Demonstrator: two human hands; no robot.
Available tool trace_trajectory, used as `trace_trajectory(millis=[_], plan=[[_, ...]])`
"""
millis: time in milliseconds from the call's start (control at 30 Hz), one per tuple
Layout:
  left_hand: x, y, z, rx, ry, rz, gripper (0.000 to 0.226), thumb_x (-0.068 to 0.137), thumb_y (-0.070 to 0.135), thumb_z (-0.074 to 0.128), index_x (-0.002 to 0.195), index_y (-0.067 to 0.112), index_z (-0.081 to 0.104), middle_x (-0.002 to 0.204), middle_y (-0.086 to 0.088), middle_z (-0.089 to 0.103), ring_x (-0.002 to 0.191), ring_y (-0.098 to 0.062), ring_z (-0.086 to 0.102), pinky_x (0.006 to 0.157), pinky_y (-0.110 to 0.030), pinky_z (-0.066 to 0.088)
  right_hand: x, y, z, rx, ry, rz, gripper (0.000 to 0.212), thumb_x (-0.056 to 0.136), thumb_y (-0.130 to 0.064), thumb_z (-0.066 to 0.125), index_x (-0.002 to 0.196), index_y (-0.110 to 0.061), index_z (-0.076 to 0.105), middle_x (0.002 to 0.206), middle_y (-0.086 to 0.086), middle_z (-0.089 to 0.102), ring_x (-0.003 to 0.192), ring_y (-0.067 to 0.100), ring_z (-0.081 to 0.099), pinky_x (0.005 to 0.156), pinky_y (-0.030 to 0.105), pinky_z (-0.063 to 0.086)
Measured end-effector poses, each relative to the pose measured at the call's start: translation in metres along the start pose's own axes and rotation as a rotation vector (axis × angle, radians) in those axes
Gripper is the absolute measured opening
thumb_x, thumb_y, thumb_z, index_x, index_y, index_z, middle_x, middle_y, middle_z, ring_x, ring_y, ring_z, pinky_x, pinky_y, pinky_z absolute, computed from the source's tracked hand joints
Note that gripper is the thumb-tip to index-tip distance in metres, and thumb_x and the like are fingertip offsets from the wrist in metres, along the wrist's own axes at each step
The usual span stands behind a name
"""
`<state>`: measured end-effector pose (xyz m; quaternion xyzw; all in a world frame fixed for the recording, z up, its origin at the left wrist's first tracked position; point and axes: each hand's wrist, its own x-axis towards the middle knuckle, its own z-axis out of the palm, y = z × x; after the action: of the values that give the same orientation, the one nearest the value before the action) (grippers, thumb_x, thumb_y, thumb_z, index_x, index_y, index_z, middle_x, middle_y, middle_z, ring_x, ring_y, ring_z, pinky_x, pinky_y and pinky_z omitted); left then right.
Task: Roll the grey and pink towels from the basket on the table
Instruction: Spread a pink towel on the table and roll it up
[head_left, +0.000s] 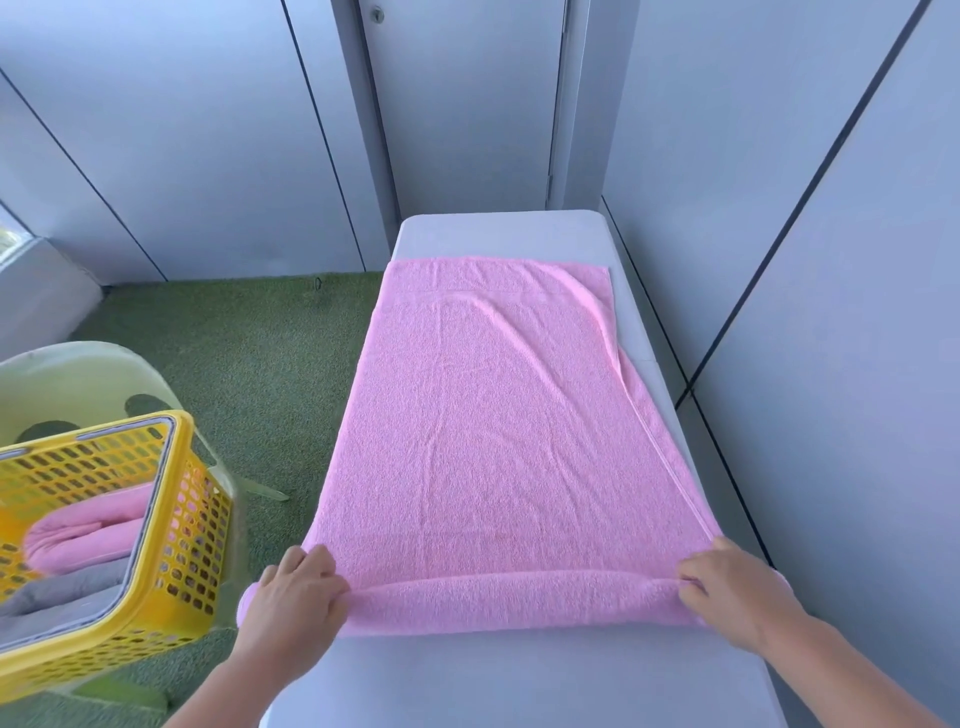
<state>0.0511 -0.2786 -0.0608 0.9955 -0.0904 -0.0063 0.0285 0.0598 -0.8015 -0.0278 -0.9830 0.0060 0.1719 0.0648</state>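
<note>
Here, left hand (291, 597) and right hand (727, 587) grip the pink towel's (493, 441) first roll on the counter (498, 675); even forward turns likely come next.

Green turf (249, 353) covers the floor at nine o'clock. A pale, see-through green chair (78, 374) stands at eight o'clock. Grey wall panels (182, 130) with dark seams run from ten to three, with a door (467, 104) at twelve.
</note>
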Motion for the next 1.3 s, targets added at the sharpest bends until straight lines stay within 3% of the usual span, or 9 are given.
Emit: trace_trajectory(millis=[167,233,400,533,700,800,933,1133,1300], plan=[[0.006,0.004,0.001,-0.269,0.033,-0.166,0.018,0.092,0.019,0.056,0.096,0.034,0.066,0.092,0.014,0.052,0.081,-0.015,0.058,0.054,-0.032,0.042,0.004,-0.012,-0.006,0.045,0.133,-0.001,0.031,0.089,-0.014,0.045,0.099,-0.038,0.062,0.104,-0.017,0.057,0.092,0.001,0.057,0.066,0.015,0.032],[0.004,0.006,-0.001,-0.297,0.021,-0.163,0.025,0.087,0.01,0.062,0.098,0.032,0.065,0.098,0.018,0.054,0.085,-0.013,0.058,0.054,-0.03,0.039,0.003,-0.009,-0.005,0.108,0.132,-0.047,0.03,0.086,-0.012,0.052,0.104,-0.031,0.066,0.106,-0.014,0.061,0.098,0.006,0.059,0.073,0.007,0.031],[-0.002,-0.001,0.002,-0.169,-0.077,-0.013,0.044,0.073,0.04,0.055,0.116,0.034,0.065,0.111,0.023,0.06,0.107,-0.011,0.05,0.078,-0.032,0.05,0.001,-0.001,0.003,0.027,-0.044,-0.128,0.051,0.082,-0.026,0.058,0.133,-0.027,0.056,0.129,-0.015,0.056,0.123,0.008,0.047,0.102,0.018,0.03],[0.004,0.001,0.002,-0.107,-0.06,-0.008,0.026,0.075,0.045,0.047,0.087,0.036,0.068,0.083,0.025,0.058,0.083,-0.013,0.049,0.065,-0.033,0.045,0.003,-0.001,0.002,-0.102,-0.054,-0.078,0.031,0.08,-0.037,0.045,0.102,-0.039,0.067,0.101,-0.02,0.062,0.104,0.007,0.051,0.085,0.026,0.041],[-0.005,0.001,0.002,-0.035,-0.033,0.017,0.026,0.082,0.042,0.038,0.061,0.033,0.051,0.073,0.018,0.045,0.074,-0.014,0.046,0.062,-0.031,0.039,-0.009,-0.017,-0.013,-0.122,-0.078,-0.025,0.027,0.089,-0.035,0.039,0.067,-0.019,0.041,0.082,-0.006,0.043,0.079,0.012,0.043,0.059,0.022,0.031],[-0.003,0.002,0.005,-0.064,0.012,-0.049,0.027,0.083,0.038,0.04,0.078,0.036,0.067,0.083,0.014,0.048,0.078,-0.016,0.05,0.061,-0.032,0.043,-0.009,-0.021,-0.015,-0.126,0.044,-0.041,0.017,0.091,-0.029,0.045,0.076,-0.027,0.054,0.082,-0.009,0.049,0.087,0.013,0.041,0.059,0.026,0.028],[0.004,0.01,0.004,-0.275,0.065,-0.145,0.026,0.09,0.03,0.042,0.1,0.029,0.066,0.097,0.012,0.051,0.089,-0.018,0.054,0.061,-0.034,0.046,0.001,-0.005,0.016,0.051,0.24,-0.01,0.017,0.082,-0.019,0.065,0.095,-0.03,0.068,0.093,-0.013,0.06,0.087,0.017,0.057,0.057,0.031,0.047],[-0.018,0.007,0.007,-0.221,-0.031,0.032,0.049,0.073,0.042,0.054,0.121,0.035,0.062,0.117,0.023,0.056,0.111,-0.01,0.049,0.084,-0.033,0.048,-0.006,0.01,0.034,-0.013,0.103,-0.184,0.056,0.07,-0.029,0.059,0.126,-0.032,0.062,0.121,-0.023,0.059,0.114,0.011,0.05,0.099,0.032,0.043],[-0.012,-0.001,0.006,-0.115,-0.056,-0.018,0.029,0.073,0.044,0.049,0.096,0.038,0.066,0.086,0.025,0.059,0.09,-0.012,0.048,0.071,-0.032,0.042,0.005,0.0,0.022,-0.104,0.158,-0.149,0.029,0.069,-0.038,0.034,0.073,-0.034,0.063,0.069,-0.019,0.055,0.08,0.011,0.044,0.062,0.026,0.033]])
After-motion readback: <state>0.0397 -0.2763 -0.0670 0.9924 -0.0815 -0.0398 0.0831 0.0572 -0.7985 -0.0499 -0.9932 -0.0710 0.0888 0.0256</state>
